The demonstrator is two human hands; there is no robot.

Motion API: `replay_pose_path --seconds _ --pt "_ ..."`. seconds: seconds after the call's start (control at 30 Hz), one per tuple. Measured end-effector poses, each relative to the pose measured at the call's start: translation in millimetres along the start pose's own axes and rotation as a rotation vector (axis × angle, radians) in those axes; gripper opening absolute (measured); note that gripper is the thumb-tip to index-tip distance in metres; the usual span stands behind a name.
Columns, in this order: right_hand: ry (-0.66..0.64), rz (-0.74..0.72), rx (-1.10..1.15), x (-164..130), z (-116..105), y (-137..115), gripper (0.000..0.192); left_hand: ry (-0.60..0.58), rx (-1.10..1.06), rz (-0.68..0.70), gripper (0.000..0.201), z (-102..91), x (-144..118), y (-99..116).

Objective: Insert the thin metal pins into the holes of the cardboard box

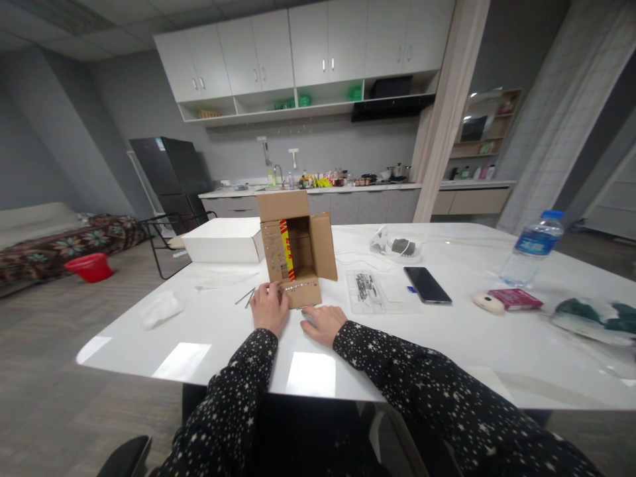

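Observation:
A small brown cardboard box [297, 246] stands on its side on the white table [447, 344], its open flaps facing me, with red and yellow print inside. A row of small metal pieces lines its lower flap. My left hand [269, 308] rests against the left end of that flap, fingers touching it. My right hand [322, 323] lies flat on the table just in front of the box, over something small that is mostly hidden. Two thin metal nails [245, 297] lie on the table left of my left hand.
A white box [224, 240] sits behind the cardboard one. To the right lie a clear tray of metal parts [366, 290], a black phone [427, 285], a water bottle [532, 248], a red booklet [515, 299] and a coiled cable [401, 247]. Crumpled tissue [159, 309] lies at left.

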State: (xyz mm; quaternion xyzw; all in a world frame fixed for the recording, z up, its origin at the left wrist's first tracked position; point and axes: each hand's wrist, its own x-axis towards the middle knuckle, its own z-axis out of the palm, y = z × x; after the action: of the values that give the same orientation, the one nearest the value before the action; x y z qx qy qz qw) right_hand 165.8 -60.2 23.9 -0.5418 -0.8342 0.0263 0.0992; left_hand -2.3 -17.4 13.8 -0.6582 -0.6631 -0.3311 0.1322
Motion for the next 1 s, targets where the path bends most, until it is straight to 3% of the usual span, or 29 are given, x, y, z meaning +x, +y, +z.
replay_pose_path --seconds 0.5,1.0 --pt "0.039 -0.009 0.004 1.3 6.2 3.0 0.041 -0.024 -0.016 0.003 0.021 0.7 3.7 -2.4" --pt "0.006 0.015 0.014 0.2 3.5 0.4 0.043 -0.049 -0.013 0.015 0.023 -1.4 5.2 -2.2"
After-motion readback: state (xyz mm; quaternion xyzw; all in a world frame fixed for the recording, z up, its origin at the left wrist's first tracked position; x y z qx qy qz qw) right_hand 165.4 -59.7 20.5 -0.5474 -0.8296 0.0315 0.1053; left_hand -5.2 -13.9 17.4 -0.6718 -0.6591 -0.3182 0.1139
